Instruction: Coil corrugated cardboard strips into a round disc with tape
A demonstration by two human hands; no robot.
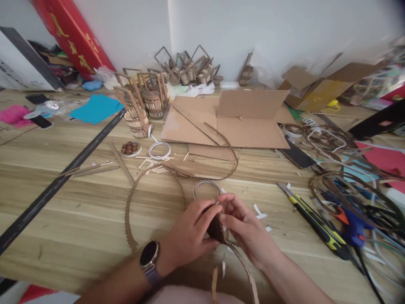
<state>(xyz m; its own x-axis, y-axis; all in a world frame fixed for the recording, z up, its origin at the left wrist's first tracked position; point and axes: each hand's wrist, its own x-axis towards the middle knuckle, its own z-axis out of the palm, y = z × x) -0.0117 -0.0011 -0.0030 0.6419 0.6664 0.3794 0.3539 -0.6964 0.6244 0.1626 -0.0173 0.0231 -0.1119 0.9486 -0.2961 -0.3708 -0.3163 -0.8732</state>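
My left hand (190, 230) and my right hand (245, 228) meet near the table's front edge. Between them is a small dark brown rounded piece (215, 230), partly hidden by the fingers. My left fingers wrap over its top and side; my right thumb and fingertips pinch at its right edge. A brown strip (243, 264) curls down from beneath the piece toward my lap. Just beyond my fingers lies a roll of tape (196, 189). A long notched brown strip (127, 215) loops across the table left of my hands and bends away behind the roll.
At right lie a yellow-black utility knife (316, 223), a blue glue gun (352, 228) and tangled strips. Flattened cardboard (253, 131) lies ahead. Small woven baskets (136, 122) stand at back left, near a dish of brown beads (129, 148), another tape roll (160, 144) and scattered sticks (158, 168).
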